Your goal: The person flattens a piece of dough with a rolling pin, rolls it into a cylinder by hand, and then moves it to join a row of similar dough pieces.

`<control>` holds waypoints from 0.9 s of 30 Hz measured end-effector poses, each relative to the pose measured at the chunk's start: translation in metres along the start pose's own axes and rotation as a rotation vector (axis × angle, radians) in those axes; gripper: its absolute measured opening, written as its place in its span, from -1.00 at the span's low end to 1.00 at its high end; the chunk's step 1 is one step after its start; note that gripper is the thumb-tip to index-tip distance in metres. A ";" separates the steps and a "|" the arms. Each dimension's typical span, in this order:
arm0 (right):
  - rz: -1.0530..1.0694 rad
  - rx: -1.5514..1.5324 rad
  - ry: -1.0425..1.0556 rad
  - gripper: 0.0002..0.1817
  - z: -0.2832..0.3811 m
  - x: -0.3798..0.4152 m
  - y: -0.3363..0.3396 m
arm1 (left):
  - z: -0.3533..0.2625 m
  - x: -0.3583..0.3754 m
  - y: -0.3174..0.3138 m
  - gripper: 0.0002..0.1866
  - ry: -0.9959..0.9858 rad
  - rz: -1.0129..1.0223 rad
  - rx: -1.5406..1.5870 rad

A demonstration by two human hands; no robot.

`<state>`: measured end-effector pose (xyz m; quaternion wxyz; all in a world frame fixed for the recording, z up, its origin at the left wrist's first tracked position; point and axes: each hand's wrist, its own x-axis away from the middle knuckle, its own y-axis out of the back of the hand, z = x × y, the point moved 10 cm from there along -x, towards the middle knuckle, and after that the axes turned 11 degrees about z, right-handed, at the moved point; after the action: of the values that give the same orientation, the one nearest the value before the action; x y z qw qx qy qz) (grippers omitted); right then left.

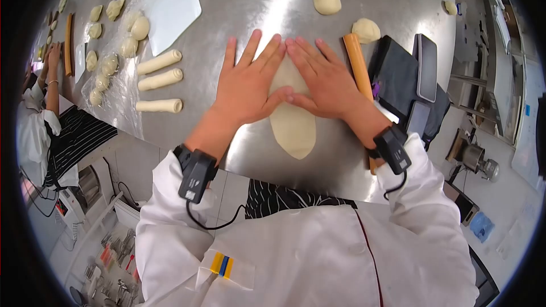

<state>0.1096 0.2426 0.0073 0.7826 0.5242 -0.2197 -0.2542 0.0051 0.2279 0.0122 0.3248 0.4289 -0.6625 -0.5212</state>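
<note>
A flat, elongated sheet of dough (293, 128) lies on the steel table (239, 0), its lower end tapering to a rounded tip. My left hand (250, 82) lies flat over the dough's left side, fingers spread. My right hand (323, 82) rests over its right side, fingers extended. The index fingertips and the thumbs of both hands meet over the sheet, and part of the dough is hidden beneath them. Just right of my right hand is a wooden rolling pin (358, 65). Neither hand grips anything.
Three dough rolls (160, 83) lie left, near dough balls under plastic wrap (116, 88) and a white scraper (175, 11). Dough pieces (327, 1) sit at the top. Phones (426, 68) rest on a black case at right. A co-worker's hand (54, 54) is far left.
</note>
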 end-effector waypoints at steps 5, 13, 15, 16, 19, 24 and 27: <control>-0.022 -0.081 0.073 -0.04 0.004 0.003 0.003 | -0.008 0.006 0.001 -0.14 -0.059 -0.109 0.117; -0.002 -0.158 0.355 -0.35 0.047 0.061 0.012 | -0.068 0.065 0.017 -0.34 -0.376 0.087 0.242; 0.028 -0.146 0.359 -0.48 0.059 0.090 -0.003 | -0.082 0.089 0.003 -0.49 -0.360 0.079 0.248; 0.058 -0.142 0.349 -0.61 0.062 0.099 -0.013 | -0.087 0.096 -0.005 -0.63 -0.353 0.083 0.263; -0.056 -0.157 0.305 -0.71 0.062 0.098 -0.017 | -0.105 0.100 -0.011 -0.74 -0.564 -0.038 0.087; -0.113 -0.180 0.357 -0.76 0.060 0.087 -0.022 | -0.087 0.081 -0.001 -0.77 -0.399 -0.023 0.251; -0.112 -0.209 0.347 -0.80 0.057 0.089 -0.011 | -0.088 0.083 0.006 -0.80 -0.410 -0.059 0.262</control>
<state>0.1419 0.1428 0.0244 0.8434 0.4875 -0.0245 -0.2246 0.0456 0.1167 0.0378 0.1098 0.3718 -0.7636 -0.5163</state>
